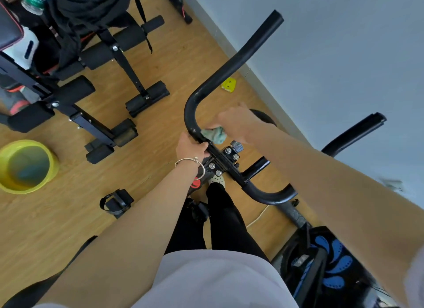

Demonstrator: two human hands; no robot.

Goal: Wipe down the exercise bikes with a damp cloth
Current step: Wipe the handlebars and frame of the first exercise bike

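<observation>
The wooden floor (160, 62) runs up to a pale wall (344, 55), and a black sit-up bench (91, 126) occupies the left of the room. The person stands over the nearer exercise bike (254, 167); a second machine with a blue pattern (330, 261) sits low on their right. The handlebar (231, 64) rises in a long curved tube, with pale scuffs or dust visible at the bend. A yellow basin (55, 163) holding water stands on the floor, well apart to the left (a long reach for re-wetting). The left hand (190, 147) is wrapped firmly round the bar just below the bend, steadying it. The right hand (236, 122) is closed round a bunched green cloth (214, 133), which is pressed against the inner side of the tube, just beside the left hand. Recommendation: wrap the cloth fully round the tube rather than dabbing with a wad, draw it along the bar towards the far tip in one pass, and shift the steadying grip so that no patch goes unwiped beneath it. The clamp bolts (228, 150) nearby will likely need a folded corner worked around each head.
</observation>
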